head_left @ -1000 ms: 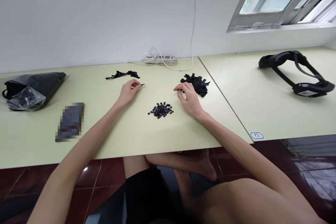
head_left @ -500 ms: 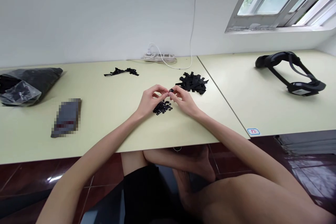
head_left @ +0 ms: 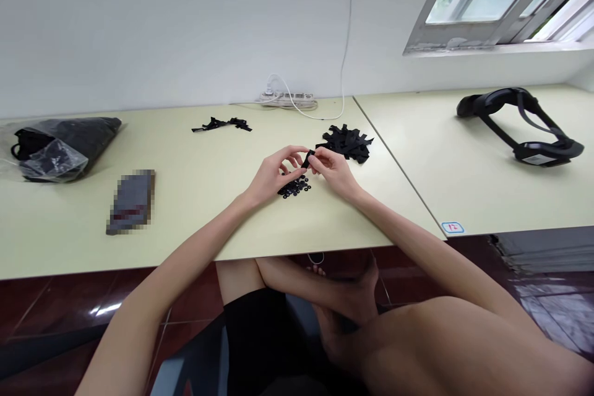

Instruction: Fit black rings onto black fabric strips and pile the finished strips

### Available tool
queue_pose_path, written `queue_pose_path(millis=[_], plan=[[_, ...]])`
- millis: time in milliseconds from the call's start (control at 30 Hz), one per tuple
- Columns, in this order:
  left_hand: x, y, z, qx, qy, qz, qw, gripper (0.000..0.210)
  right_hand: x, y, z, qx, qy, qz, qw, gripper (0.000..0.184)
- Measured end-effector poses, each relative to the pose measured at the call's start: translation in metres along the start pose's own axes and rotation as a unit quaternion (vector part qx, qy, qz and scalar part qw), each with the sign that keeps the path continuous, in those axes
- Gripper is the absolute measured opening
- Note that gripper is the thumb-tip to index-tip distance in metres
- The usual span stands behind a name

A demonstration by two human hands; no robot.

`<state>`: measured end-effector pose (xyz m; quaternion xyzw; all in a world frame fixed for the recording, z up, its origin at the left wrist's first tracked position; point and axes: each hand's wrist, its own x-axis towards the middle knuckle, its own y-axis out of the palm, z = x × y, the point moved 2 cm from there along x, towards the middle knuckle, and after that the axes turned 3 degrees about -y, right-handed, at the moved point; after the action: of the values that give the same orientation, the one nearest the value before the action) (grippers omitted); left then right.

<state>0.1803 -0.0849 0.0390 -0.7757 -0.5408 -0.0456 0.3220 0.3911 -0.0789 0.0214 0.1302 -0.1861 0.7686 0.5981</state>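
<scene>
Between my two hands is a short black fabric strip (head_left: pixel 307 158), pinched at both sides. The fingers of my left hand (head_left: pixel 277 172) are closed on its left side. My right hand (head_left: pixel 335 168) grips the upper right side with thumb and forefinger. Right below the hands lies a heap of small black rings (head_left: pixel 296 186), partly hidden behind my left fingers. Beyond my right hand a pile of black fabric strips (head_left: pixel 349 142) lies on the table. A smaller row of black strips (head_left: pixel 223 124) is farther back on the left.
A black plastic bag (head_left: pixel 69 147) and a blurred-out dark object (head_left: pixel 132 201) lie to the left on the pale table (head_left: pixel 185 198). At the back a power strip (head_left: pixel 288 99) with a white cable sits against the wall. A black headset (head_left: pixel 520 127) rests on the right-hand table.
The strip between my fingers has turned and shows more of its length. My right hand has shifted its grip on it. The whole view has moved slightly.
</scene>
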Motion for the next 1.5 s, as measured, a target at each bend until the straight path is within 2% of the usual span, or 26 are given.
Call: queue_pose_path(millis=[200,367,533,633,733,867,933,1000,1067,1367,1500], plan=[[0.001,-0.005,0.001,0.062,0.046,0.027,0.997,0.038,-0.001,0.001,-0.002,-0.02,0.018,0.025,0.999,0.046],[0.002,-0.006,-0.001,0.032,0.005,0.045,0.998,0.033,0.0,0.001,-0.006,-0.038,0.02,0.037,0.998,0.053],[0.004,-0.008,0.004,-0.003,-0.032,0.032,0.999,0.031,0.001,0.002,-0.005,-0.031,0.002,0.071,0.997,0.057],[0.005,-0.008,0.007,-0.022,-0.056,0.029,0.998,0.032,-0.001,0.003,-0.001,-0.042,-0.019,0.084,0.995,0.056],[0.004,-0.006,0.006,-0.025,-0.078,0.024,0.996,0.028,-0.003,0.003,0.003,-0.047,-0.008,0.094,0.994,0.051],[0.001,-0.001,-0.002,0.01,-0.049,0.028,0.998,0.027,-0.005,0.003,0.003,-0.041,0.006,0.111,0.993,0.048],[0.0,0.0,-0.005,0.02,-0.026,0.037,0.999,0.033,-0.005,0.003,0.002,-0.049,0.004,0.113,0.992,0.048],[0.0,0.002,-0.006,0.018,-0.026,0.045,0.999,0.027,-0.005,0.002,0.002,-0.054,0.004,0.112,0.992,0.047],[0.0,0.002,-0.004,0.012,-0.041,0.045,0.998,0.02,-0.004,0.001,0.003,-0.053,0.006,0.11,0.992,0.046],[0.003,-0.004,0.002,-0.029,-0.075,0.021,0.997,0.027,-0.005,0.001,0.006,-0.073,0.015,0.122,0.99,0.045],[0.004,-0.004,0.005,-0.036,-0.099,0.038,0.994,0.033,-0.004,-0.001,0.004,-0.125,-0.011,0.093,0.988,0.04]])
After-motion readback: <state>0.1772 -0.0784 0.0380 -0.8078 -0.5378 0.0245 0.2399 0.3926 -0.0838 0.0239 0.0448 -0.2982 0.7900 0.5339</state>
